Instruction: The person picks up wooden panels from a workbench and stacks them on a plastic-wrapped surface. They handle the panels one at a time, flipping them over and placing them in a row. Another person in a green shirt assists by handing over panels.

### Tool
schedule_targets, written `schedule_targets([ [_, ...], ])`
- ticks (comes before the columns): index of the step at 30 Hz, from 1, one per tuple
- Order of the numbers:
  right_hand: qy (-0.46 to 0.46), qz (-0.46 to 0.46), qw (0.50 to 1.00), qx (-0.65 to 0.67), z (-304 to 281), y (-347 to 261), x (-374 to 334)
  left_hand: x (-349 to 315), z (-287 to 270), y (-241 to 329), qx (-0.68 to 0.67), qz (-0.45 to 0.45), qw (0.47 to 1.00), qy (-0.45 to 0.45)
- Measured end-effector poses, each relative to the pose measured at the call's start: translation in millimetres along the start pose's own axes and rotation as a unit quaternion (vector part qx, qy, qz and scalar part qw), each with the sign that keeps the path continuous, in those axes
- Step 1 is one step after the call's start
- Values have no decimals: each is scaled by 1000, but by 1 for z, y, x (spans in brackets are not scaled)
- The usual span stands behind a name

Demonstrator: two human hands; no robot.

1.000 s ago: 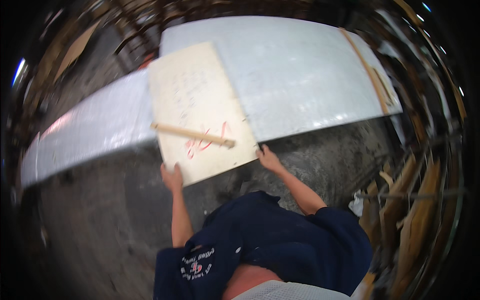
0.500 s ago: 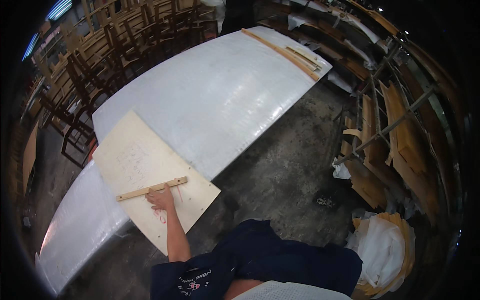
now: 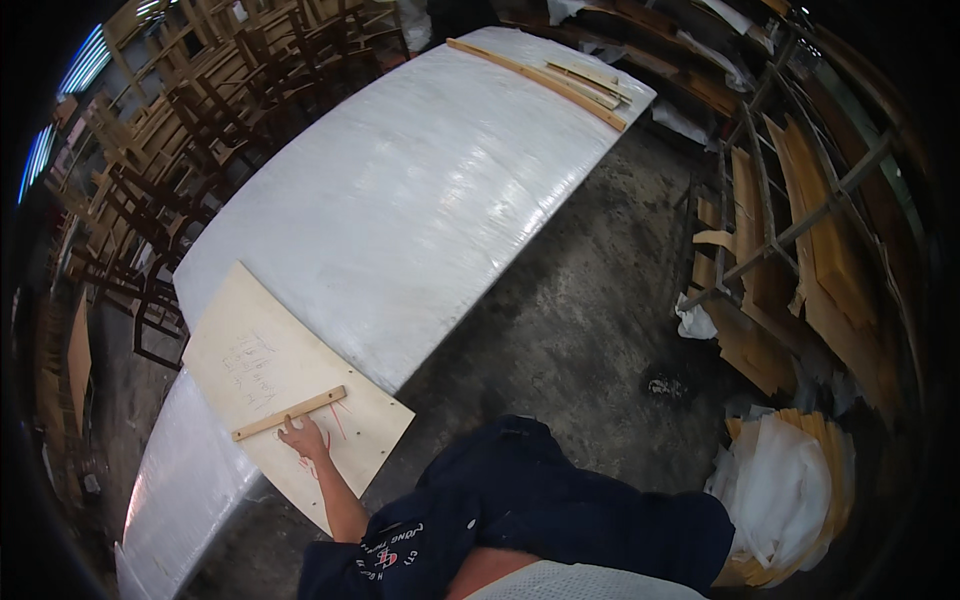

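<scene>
And there it is, in the lower left of the frame: the left hand comes in over the pale board, fingers bent at the near edge of a wooden strip; they touch it, though whether they pinch it or merely rest there cannot be told; the right hand is out of sight, its arm lost beneath the dark navy shirt at bottom centre; the strip lies aslant on the board, and below it the forearm covers part of the red marks; the handwriting above is too faint to make out; the board lies across the film-wrapped desk, hiding the stretch beneath, its lower corner jutting past the edge; up at top centre, slim slats lie at the far end; upper left, chair frames overlap too thickly to count; lower right, a plastic-wrapped bundle is partly covered by the sleeve; the dark rim swallows the corners.
</scene>
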State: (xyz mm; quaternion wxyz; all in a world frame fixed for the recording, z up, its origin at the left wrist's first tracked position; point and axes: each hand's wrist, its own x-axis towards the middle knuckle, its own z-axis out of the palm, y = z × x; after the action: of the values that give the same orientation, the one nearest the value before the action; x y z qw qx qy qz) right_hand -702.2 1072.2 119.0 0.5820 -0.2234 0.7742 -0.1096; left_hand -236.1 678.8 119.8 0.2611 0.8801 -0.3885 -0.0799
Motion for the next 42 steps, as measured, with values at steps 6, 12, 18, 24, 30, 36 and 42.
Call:
schedule_targets([
  [6, 22, 46, 998, 38, 10, 34, -35, -7, 0, 32, 44, -29, 999, 5],
  [12, 38, 73, 995, 64, 36, 50, -62, 10, 0, 63, 141, -104, 984, -32],
  [18, 32, 71, 995, 60, 58, 46, -65, 11, 24, 26, 178, 25, 984, 19],
  [24, 60, -28, 996, 66, 14, 17, -20, -37, 1, 0, 215, 47, 975, -6],
  [30, -159, -200, 966, 24, -64, -94, -20, -136, -39, 67, 5, 298, 944, -140],
  [36, -166, -246, 953, -60, -156, -107, 13, -286, -36, 119, -58, 206, 658, -722],
  [42, 52, -47, 990, 125, -211, -17, 115, -356, 57, 134, -17, 285, 667, -688],
])
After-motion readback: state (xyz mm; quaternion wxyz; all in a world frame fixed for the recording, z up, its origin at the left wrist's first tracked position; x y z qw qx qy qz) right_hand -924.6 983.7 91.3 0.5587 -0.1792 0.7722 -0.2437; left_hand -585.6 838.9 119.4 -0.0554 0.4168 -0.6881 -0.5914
